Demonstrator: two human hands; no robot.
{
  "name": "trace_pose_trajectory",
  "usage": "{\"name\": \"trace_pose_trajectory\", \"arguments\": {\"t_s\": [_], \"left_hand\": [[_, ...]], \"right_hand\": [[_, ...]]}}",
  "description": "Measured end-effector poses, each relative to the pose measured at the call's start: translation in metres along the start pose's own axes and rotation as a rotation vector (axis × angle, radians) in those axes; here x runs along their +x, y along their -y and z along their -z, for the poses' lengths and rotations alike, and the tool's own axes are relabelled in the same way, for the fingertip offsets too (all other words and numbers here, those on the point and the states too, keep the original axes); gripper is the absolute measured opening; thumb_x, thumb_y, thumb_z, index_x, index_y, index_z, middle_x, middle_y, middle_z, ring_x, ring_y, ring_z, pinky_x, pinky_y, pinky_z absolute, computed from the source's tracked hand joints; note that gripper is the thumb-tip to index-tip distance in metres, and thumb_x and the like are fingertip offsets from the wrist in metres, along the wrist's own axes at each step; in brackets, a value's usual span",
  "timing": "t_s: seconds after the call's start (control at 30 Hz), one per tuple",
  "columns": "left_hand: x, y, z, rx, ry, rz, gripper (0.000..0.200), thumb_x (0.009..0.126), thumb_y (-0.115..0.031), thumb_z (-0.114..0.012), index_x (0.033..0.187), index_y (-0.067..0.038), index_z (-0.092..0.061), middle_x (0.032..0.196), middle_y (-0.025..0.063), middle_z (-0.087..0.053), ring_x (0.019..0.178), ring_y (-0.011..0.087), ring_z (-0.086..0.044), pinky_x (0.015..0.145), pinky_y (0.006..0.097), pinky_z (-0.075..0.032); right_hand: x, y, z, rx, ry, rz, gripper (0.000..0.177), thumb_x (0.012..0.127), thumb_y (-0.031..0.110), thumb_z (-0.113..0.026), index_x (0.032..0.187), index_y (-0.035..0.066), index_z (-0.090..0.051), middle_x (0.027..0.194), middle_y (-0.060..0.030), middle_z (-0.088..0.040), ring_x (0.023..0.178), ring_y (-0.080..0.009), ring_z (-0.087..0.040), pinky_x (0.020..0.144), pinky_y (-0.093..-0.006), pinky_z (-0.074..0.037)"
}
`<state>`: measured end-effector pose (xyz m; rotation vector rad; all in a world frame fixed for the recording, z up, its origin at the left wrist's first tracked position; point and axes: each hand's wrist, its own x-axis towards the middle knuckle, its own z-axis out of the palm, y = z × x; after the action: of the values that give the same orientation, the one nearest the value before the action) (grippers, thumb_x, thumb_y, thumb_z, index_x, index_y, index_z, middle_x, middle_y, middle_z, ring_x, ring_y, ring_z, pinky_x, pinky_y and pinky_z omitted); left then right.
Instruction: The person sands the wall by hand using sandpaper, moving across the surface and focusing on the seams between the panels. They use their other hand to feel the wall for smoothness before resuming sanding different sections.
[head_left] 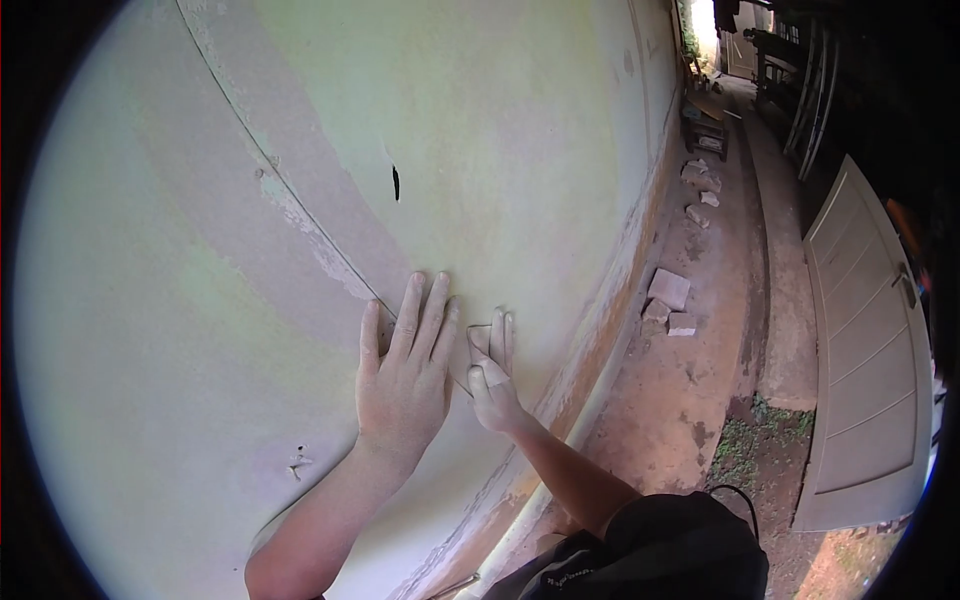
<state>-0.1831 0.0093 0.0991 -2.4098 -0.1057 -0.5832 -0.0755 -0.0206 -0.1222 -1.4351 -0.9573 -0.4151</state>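
Observation:
My left hand [408, 365] lies flat against a pale green wall panel [520, 130], its fingers stretched upward and dusted with white powder. A dark seam [270, 160] with rough, flaking edges runs diagonally down the panel to these fingers. Just to the right, my right hand [495, 385] presses a small folded piece of sandpaper [479, 342] to the panel. Two of its fingers extend over the surface while the others grip the sheet. Part of the sheet is hidden by the hand.
A dark slit [396, 183] and a small damaged spot [299, 461] mark the panel. Broken blocks [670, 288] lie on the floor to the right. A light panelled door [868, 370] leans beyond them. Farther back stands a small wooden stool [706, 135].

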Motion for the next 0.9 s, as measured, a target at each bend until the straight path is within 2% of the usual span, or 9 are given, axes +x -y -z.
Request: {"name": "trace_pose_trajectory", "arguments": {"t_s": [0.13,0.2,0.3,0.43,0.53,0.63,0.73,0.83,0.9], "left_hand": [[0.004,0.0,0.004,-0.005,0.04,-0.026,0.062,0.087,-0.017,-0.069,0.149,-0.014,-0.06,0.17,0.0033,-0.042,0.16,0.0234,-0.034,0.127,0.0611,-0.026],[0.005,-0.001,0.003,-0.014,0.013,-0.037,0.059,0.087,-0.015,-0.07,0.145,-0.014,-0.062,0.169,0.0039,-0.043,0.159,0.0236,-0.035,0.128,0.0603,-0.027],[0.007,0.0,0.004,-0.016,0.024,-0.04,0.055,0.088,-0.015,-0.069,0.143,-0.014,-0.063,0.168,0.0034,-0.044,0.158,0.0235,-0.036,0.129,0.0591,-0.027],[0.009,-0.003,0.001,-0.042,0.017,-0.023,0.052,0.09,-0.016,-0.068,0.142,-0.014,-0.064,0.168,0.0027,-0.044,0.158,0.0232,-0.036,0.129,0.0584,-0.026],[0.01,-0.004,0.001,-0.017,0.024,-0.024,0.053,0.091,-0.017,-0.068,0.143,-0.015,-0.063,0.168,0.0018,-0.044,0.158,0.0228,-0.036,0.13,0.0578,-0.025],[0.009,-0.002,0.003,-0.006,0.042,-0.035,0.052,0.091,-0.018,-0.068,0.143,-0.015,-0.064,0.168,0.0018,-0.044,0.158,0.0227,-0.037,0.13,0.058,-0.024],[0.007,-0.002,0.005,-0.034,0.066,-0.044,0.051,0.091,-0.019,-0.068,0.142,-0.015,-0.064,0.168,0.0023,-0.044,0.158,0.0226,-0.037,0.13,0.057,-0.025],[0.005,-0.002,0.004,0.001,0.026,-0.059,0.051,0.091,-0.018,-0.068,0.141,-0.014,-0.064,0.168,0.0033,-0.044,0.158,0.0226,-0.037,0.13,0.0555,-0.026],[0.003,-0.002,0.005,-0.048,0.051,-0.061,0.051,0.09,-0.017,-0.069,0.14,-0.013,-0.064,0.168,0.004,-0.044,0.158,0.0225,-0.036,0.131,0.0543,-0.026]], "right_hand": [[-0.034,-0.143,-0.004,0.297,-0.281,-0.29,0.059,0.116,0.025,-0.033,0.167,-0.003,-0.03,0.179,-0.0259,-0.011,0.166,-0.0419,-0.002,0.133,-0.0489,-0.005],[-0.016,-0.207,0.006,0.797,-0.436,-0.677,0.062,0.119,0.029,-0.027,0.171,-0.002,-0.013,0.181,-0.0162,-0.006,0.167,-0.0304,0.0,0.134,-0.0431,-0.006],[0.053,-0.131,0.019,0.158,-0.407,-0.531,0.061,0.118,0.031,-0.027,0.169,-0.001,-0.025,0.179,-0.0232,-0.015,0.166,-0.0391,-0.005,0.133,-0.0474,-0.007],[0.03,-0.012,0.009,-0.023,-0.148,-0.026,0.061,0.115,0.023,-0.035,0.169,-0.003,-0.025,0.176,-0.033,-0.013,0.164,-0.0507,-0.002,0.131,-0.0594,-0.003],[-0.016,-0.033,0.005,-0.002,-0.03,0.089,0.062,0.113,0.019,-0.037,0.169,-0.004,-0.025,0.175,-0.0358,-0.007,0.163,-0.0536,-0.001,0.13,-0.0612,0.0],[-0.033,-0.111,-0.012,0.109,-0.167,-0.089,0.062,0.115,0.023,-0.035,0.169,-0.003,-0.023,0.177,-0.0306,-0.008,0.164,-0.0489,-0.002,0.132,-0.057,-0.002],[-0.001,-0.251,0.011,0.788,-0.272,-0.713,0.065,0.118,0.033,-0.029,0.17,-0.004,-0.018,0.179,-0.023,-0.012,0.167,-0.0334,-0.001,0.133,-0.0443,-0.005],[0.05,-0.159,0.017,0.201,-0.409,-0.546,0.063,0.118,0.031,-0.03,0.171,0.0,-0.018,0.18,-0.0208,-0.012,0.165,-0.0436,-0.006,0.133,-0.0512,-0.004],[0.046,-0.08,0.01,0.178,-0.321,-0.306,0.062,0.117,0.029,-0.032,0.17,-0.001,-0.022,0.179,-0.0229,-0.013,0.165,-0.0457,-0.005,0.133,-0.0528,-0.003]]}}
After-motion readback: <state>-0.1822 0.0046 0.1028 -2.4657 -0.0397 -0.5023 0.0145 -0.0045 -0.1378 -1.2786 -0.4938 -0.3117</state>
